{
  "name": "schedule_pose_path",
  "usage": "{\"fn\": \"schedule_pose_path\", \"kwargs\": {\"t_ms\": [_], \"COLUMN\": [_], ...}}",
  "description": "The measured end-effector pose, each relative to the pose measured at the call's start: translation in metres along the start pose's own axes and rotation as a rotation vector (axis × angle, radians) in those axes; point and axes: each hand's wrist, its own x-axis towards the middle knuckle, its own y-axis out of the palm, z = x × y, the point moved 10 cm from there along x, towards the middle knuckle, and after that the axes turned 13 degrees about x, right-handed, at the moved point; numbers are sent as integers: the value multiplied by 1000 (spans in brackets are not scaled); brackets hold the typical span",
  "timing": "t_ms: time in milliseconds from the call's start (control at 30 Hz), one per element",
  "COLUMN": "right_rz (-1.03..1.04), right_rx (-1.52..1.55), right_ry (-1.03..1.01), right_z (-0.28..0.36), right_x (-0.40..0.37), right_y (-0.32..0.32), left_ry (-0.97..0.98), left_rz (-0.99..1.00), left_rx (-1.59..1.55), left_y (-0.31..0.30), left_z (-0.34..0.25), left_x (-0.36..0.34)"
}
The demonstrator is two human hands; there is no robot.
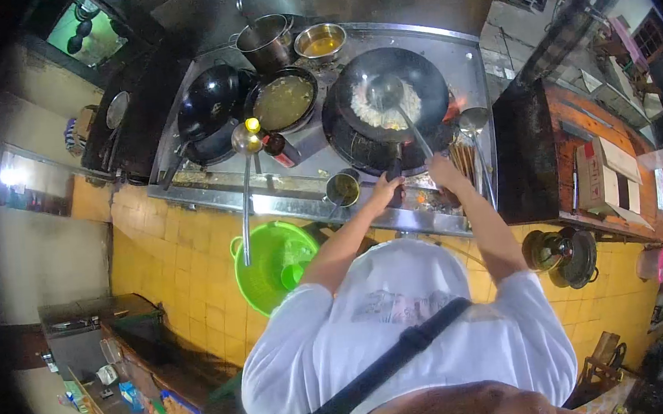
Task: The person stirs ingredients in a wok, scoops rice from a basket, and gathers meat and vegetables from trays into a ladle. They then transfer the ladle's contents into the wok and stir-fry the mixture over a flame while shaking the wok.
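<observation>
My left hand [387, 189] is closed around the handle [395, 171] of a dark wok [432, 72]. The wok is over the burner at the right part of the metal stove. My right hand [443, 172] grips the shaft of a ladle [413, 127], whose bowl rests in the wok among whitish food [374, 108]. An orange glow of flame shows at the wok's right edge. Left of my hands, a metal cup [342, 188] sits on the stove's front part. A second ladle [474, 120] lies to the right of the wok.
Behind are a tall pot [264, 43] and a bowl of yellowish liquid [320, 44]. A pan of liquid [284, 102], a black wok [210, 99], a bottle [280, 150] and a long ladle [246, 191] are on the left. A green basket [255, 281] stands below; a cardboard box [609, 179] is at right.
</observation>
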Motion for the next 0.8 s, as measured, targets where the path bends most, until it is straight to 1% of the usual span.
{"fn": "schedule_pose_path", "kwargs": {"t_ms": [33,67,100,133,200,233,267,300,333,367,400,433,467,500,533,567,600,633,667,700,733,767,800], "right_rz": [-173,-347,-411,-412,-504,-169,-158,-72,16,13,7,-42,-94,-97,-72,-43,-34,-74,-124,-195,-200,-214,-232], "right_rx": [278,556,520,516,458,278,275,428,579,494,407,326,245,243,155,75,86,129,164,166,166,138,110], "right_ry": [197,391,304,301,528,425,418,366,314,251,190,275,359,354,345,338,342,285,228,200,201,231,264], "right_z": [-6,-20,-24,-22,-28,14,-2,-28,-42,-40,-26,-6,14,24,31,35,38,44,48,48,47,43,38], "right_x": [-4,-13,-9,-11,-36,-47,-43,-35,-32,-44,-68,-101,-131,-144,-154,-159,-163,-165,-166,-169,-168,-166,-164], "right_y": [-47,-77,-84,-85,-91,-111,-95,-62,-39,-54,-88,-133,-170,-183,-191,-189,-180,-176,-176,-174,-165,-160,-161], "left_ry": [2,6,26,31,-16,-17,-65,-112,-115,-174,-231,-230,-299,-359,-422,-434,-458,-358,-359,-316,-270,-319,-297], "left_rz": [26,50,57,56,22,16,22,29,24,-31,-84,-89,92,280,360,362,362,376,380,209,37,37,13], "left_rx": [37,73,84,81,31,22,27,34,25,-179,-383,-385,-608,-829,-793,-765,-738,-652,-653,-455,-255,-298,-322], "left_y": [0,2,-6,-4,-4,-4,-3,0,14,35,52,58,79,94,91,80,68,52,51,38,27,47,65], "left_z": [-3,-7,15,12,6,5,9,15,3,-28,-57,-81,-103,-126,-137,-135,-122,-103,-79,-51,-34,-41,-48], "left_x": [-1,0,22,20,12,14,19,21,6,-26,-56,-80,-104,-124,-136,-129,-116,-91,-82,-72,-72,-98,-123]}}
